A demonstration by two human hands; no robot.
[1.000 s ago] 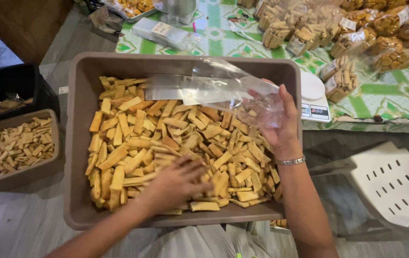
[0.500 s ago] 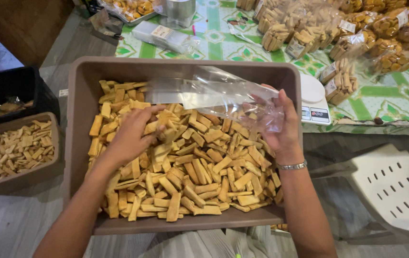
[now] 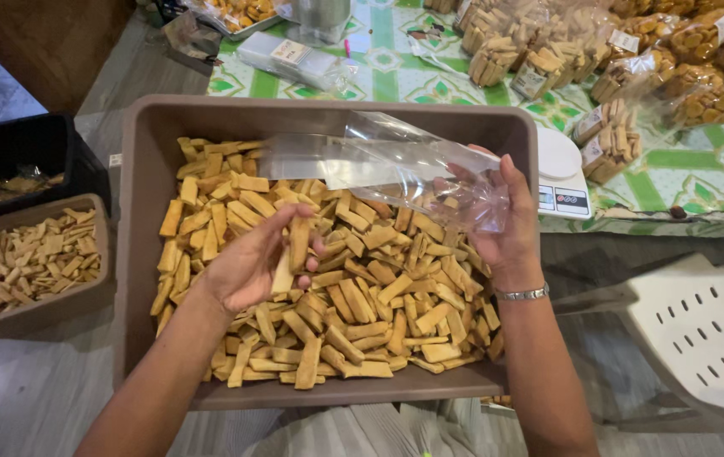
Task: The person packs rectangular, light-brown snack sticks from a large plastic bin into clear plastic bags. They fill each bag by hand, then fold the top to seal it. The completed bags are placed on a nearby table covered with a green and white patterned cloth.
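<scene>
Brown tub [image 3: 138, 211] sits before us. Our left hand [image 3: 252, 267] has lifted, clamped on biscuit sticks [image 3: 294, 250]; our right hand [image 3: 506, 228] grips the clear bag [image 3: 379, 165] near the far rim

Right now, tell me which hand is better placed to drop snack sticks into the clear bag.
Left. The left hand already holds a few snack sticks over the tray, close to the mouth of the clear bag. The right hand is busy gripping the bag's closed end.
</scene>
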